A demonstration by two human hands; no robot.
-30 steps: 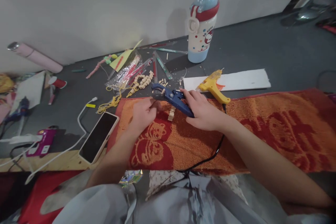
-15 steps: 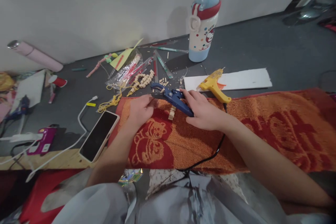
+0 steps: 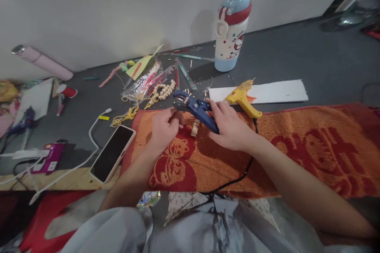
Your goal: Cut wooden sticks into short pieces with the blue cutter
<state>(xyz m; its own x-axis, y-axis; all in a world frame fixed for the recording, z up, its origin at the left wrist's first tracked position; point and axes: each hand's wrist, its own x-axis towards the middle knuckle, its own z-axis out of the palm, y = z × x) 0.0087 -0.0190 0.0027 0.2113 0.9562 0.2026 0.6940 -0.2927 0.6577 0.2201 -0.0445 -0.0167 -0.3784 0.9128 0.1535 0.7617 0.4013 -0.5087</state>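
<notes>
My right hand [image 3: 228,124] is wrapped round the handles of a blue cutter tool [image 3: 202,114], whose jaws point up and left. Beside those jaws, my left hand [image 3: 166,125] has its fingers pressed together over the towel; what they hold, if anything, is too small to tell. A short row of small wooden pieces [image 3: 195,128] lies on the orange and red towel [image 3: 222,162] between the hands. Past the jaws, more small wooden bits are scattered on the dark table. A beaded wooden strand [image 3: 166,90] with yellow cord lies behind my left hand.
A yellow glue gun [image 3: 244,97] rests on a white board [image 3: 279,91], its black cord crossing the towel. A cartoon bottle [image 3: 233,33] stands behind. At left lie a phone [image 3: 113,153], white cable and pink flask [image 3: 43,62]. Plastic packets [image 3: 145,81] lie at centre back.
My left hand has shifted slightly right, its fingers now a little below the tool's jaws. The tool in my right hand has moved very slightly.
</notes>
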